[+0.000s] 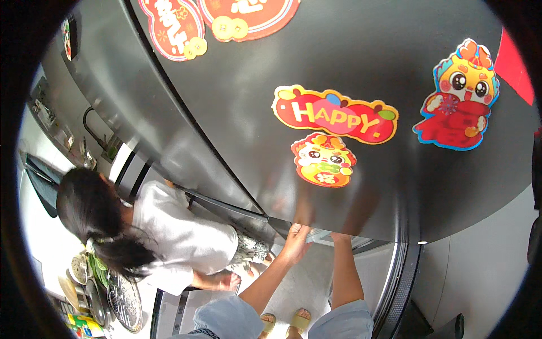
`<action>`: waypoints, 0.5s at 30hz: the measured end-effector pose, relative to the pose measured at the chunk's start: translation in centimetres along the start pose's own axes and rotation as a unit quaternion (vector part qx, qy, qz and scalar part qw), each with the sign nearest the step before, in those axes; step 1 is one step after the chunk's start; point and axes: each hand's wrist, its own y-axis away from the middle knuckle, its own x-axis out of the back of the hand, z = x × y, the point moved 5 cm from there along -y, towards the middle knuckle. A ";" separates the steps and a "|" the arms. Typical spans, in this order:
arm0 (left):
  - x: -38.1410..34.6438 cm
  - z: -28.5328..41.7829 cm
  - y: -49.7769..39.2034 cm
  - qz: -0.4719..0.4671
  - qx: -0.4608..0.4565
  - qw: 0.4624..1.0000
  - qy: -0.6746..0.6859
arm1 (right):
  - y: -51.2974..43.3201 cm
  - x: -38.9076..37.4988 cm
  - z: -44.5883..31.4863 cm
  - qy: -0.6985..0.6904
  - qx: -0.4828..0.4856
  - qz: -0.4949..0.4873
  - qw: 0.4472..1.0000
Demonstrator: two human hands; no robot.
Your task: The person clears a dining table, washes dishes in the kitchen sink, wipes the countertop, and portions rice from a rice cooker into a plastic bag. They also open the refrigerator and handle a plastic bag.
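Observation:
A dark grey refrigerator door (237, 106) with bright festive magnets fills the upper view. Below its bottom edge, my left hand (298, 241) grips the left end of a pale, see-through item (316, 234), perhaps a container or tray. My right hand (340, 237) is at the same edge further right, its fingers hidden behind the door, so its hold cannot be told. A "HAPPY" magnet (334, 114) and a cartoon magnet (324, 160) sit on the door above my hands.
Another person (182, 220) in a white top stands close at the left, one hand (222, 282) low by a drawer or appliance front. Behind are a counter with a patterned round tray (124, 301), leafy greens (98, 269) and a black tap (94, 129). The refrigerator's side (402, 271) stands at my right.

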 end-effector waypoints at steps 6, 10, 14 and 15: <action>-1.9 2.2 5.6 -0.075 -0.086 0.991 -0.077 | 0.0 0.8 0.1 0.004 -0.005 0.056 0.998; 1.3 2.3 11.5 0.062 0.044 0.994 -0.077 | -0.4 1.4 0.3 0.007 -0.016 0.094 0.995; 2.5 3.8 16.7 0.135 0.077 0.988 0.007 | -0.9 2.2 0.4 0.014 -0.025 0.137 0.990; 3.5 3.7 17.6 0.129 0.069 0.989 0.017 | -1.0 2.3 0.6 0.016 -0.029 0.149 0.988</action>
